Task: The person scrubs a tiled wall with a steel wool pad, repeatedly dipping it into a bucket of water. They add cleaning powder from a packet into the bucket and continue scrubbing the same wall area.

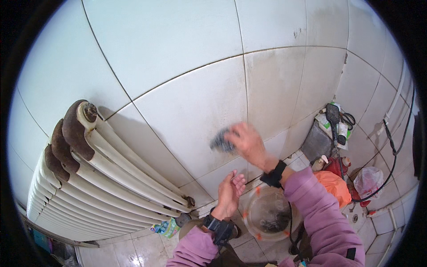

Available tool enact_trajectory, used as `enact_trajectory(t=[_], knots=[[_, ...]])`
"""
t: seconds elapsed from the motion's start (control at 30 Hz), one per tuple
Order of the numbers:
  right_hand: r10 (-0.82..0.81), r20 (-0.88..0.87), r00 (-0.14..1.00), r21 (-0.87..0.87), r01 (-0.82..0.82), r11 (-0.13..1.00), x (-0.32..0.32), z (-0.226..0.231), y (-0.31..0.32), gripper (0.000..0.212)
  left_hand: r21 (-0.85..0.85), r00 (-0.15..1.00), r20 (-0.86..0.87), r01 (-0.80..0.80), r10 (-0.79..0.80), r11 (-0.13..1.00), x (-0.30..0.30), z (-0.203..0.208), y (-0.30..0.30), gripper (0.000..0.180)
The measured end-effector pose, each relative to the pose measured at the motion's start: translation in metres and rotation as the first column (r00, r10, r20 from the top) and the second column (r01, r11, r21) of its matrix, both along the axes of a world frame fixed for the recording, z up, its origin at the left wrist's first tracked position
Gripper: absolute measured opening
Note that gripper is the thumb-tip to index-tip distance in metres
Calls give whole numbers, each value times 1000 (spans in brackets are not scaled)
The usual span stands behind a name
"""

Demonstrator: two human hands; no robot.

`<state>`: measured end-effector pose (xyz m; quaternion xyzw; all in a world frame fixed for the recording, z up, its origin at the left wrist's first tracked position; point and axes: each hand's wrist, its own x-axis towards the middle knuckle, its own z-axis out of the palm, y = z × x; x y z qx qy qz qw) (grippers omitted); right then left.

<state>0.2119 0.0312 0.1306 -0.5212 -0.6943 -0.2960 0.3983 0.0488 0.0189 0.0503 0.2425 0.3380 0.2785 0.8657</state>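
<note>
My right hand (247, 143) is closed on a bunched dark grey cloth (220, 140), pressed to the white tiled wall (191, 115); motion blurs the hand, and the cloth's exact make is hard to tell. Lower down, my left hand (230, 194) hangs in front of the wall with its fingers loosely curled and apart, and nothing shows in it. A pale round basin (247, 218) with orange marks on its rim stands on the floor under my right forearm. Cloudy water and a dark mass are inside it.
A white ribbed radiator (102, 178) with rusty brown ends fills the left side. At the right corner are a black brush (332, 116), black scissors (348, 119), a pump bottle (319, 163), an orange bag (334, 188) and a clear plastic bag (368, 181). A black hose (392, 149) hangs by the wall.
</note>
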Motion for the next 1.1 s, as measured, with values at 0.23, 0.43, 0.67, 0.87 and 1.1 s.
enact_trajectory(t=[0.23, 0.43, 0.67, 0.87, 1.1], knots=[[49, -6, 999, 161, -48, 986, -10, 36, 23, 25, -25, 998, 34, -43, 44, 999, -1, -3, 8, 18], [94, 101, 990, -173, -75, 982, -15, -14, -4, 25, -67, 992, 71, -97, 102, 993, -9, -6, 15, 18], [8, -12, 1000, 192, -6, 981, -17, 47, 27, 30, -80, 992, 93, -76, 83, 994, -7, -8, 14, 18], [163, 210, 964, -188, -123, 974, -21, -30, 5, 27, -84, 985, 96, -135, 143, 987, -10, -10, 19, 17], [-151, -117, 982, 179, 170, 969, 31, 44, 6, 38, -70, 985, 99, -133, 140, 989, -11, -10, 17, 23]])
